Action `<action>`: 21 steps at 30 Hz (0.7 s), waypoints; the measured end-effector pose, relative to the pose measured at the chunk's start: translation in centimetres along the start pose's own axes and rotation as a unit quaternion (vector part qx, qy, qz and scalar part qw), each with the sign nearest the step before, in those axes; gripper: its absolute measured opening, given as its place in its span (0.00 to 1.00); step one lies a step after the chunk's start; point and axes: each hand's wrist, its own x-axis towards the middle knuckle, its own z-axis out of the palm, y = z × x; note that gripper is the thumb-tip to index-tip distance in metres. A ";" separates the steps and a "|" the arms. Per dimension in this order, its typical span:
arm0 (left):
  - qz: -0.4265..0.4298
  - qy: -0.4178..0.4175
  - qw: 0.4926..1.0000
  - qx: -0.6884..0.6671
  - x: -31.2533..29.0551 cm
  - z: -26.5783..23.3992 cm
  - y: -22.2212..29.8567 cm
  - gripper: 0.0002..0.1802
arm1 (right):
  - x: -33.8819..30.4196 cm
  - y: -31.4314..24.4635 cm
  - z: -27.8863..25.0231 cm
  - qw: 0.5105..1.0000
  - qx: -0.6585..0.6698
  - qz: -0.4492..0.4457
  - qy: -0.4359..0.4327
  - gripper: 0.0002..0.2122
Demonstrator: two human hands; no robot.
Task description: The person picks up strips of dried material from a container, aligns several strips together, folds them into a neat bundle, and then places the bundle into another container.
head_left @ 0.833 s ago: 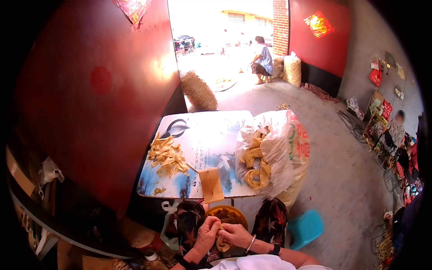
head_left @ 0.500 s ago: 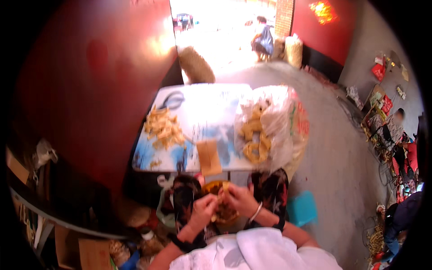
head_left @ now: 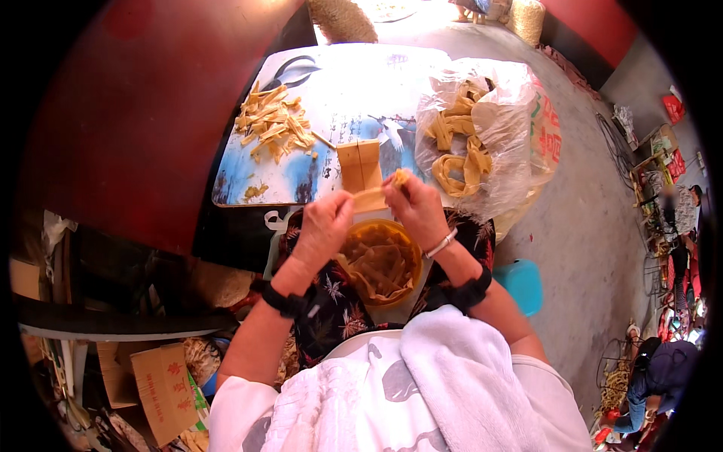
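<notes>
A flat, pale yellow strip is stretched between my two hands, just in front of the table's near edge. My left hand pinches one end with closed fingers. My right hand grips the other end, and a bunched yellow bit sticks up from its fingers. Below the hands, a yellow-orange bowl between my knees contains brownish strips. Right behind the held strip, a small wooden block with a dark line down it stands at the table edge.
The patterned table bears a pile of cut yellow strips at left. At right, a clear plastic bag holds looped yellow strips. A turquoise stool stands right of my knee. Cardboard boxes lie lower left; another person is at far right.
My hands have risen from over the bowl toward the table edge, and the strip now spans the gap between them. The view has tilted down, showing more of the bowl.
</notes>
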 end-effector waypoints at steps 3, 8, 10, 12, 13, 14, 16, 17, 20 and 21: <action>-0.007 0.021 1.000 0.021 2.9 -0.4 -1.9 0.09 | 2.8 -0.3 0.9 1.000 -0.004 -0.009 0.021 0.05; -0.025 0.030 0.999 -0.006 5.6 0.0 -3.1 0.08 | 5.1 1.6 2.2 0.996 -0.033 -0.040 0.068 0.04; -0.033 0.033 0.999 -0.004 6.2 0.4 -3.5 0.08 | 5.6 2.3 2.4 0.995 -0.053 -0.035 0.076 0.04; -0.044 0.035 0.998 0.003 6.5 0.9 -4.3 0.09 | 5.8 3.7 2.8 0.992 -0.085 -0.038 0.082 0.03; -0.037 0.038 0.999 0.000 6.4 1.3 -4.9 0.09 | 5.7 4.2 3.1 0.985 -0.140 -0.053 0.083 0.03; -0.030 0.040 0.999 -0.003 6.2 1.7 -5.5 0.08 | 5.5 4.5 3.5 0.975 -0.194 -0.067 0.085 0.04; -0.011 0.057 0.998 0.006 6.1 2.2 -6.1 0.08 | 5.1 4.4 3.8 0.962 -0.257 -0.062 0.064 0.06; 0.001 0.072 0.997 0.017 6.1 2.4 -6.3 0.08 | 5.1 4.4 3.8 0.958 -0.276 -0.059 0.058 0.06; -0.052 0.072 0.996 -0.005 6.3 1.9 -6.8 0.09 | 5.0 5.0 3.0 0.947 -0.313 -0.060 0.043 0.09; -0.084 0.065 0.994 -0.024 6.3 1.8 -7.1 0.09 | 5.1 5.7 2.7 0.964 -0.260 -0.048 0.030 0.08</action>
